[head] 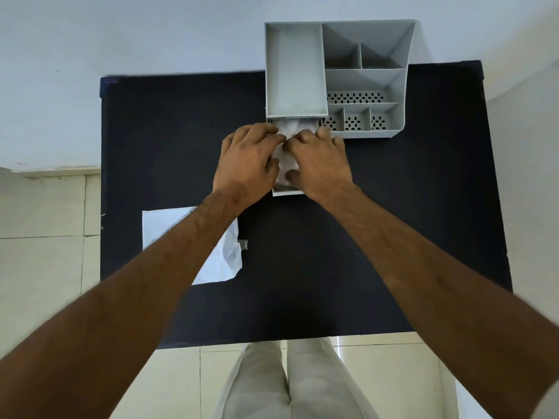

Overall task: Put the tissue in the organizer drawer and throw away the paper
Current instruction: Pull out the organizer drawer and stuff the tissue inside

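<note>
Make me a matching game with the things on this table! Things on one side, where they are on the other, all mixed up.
Things:
1. tissue
2. paper
3. organizer
4. drawer

Places:
A. flat on the black table, under the left forearm
B. pulled out toward the person, under both hands
C. at the table's far edge
D. pressed down between the left hand and right hand

Pairs: 1-D, 2-A, 3-C, 4-B
</note>
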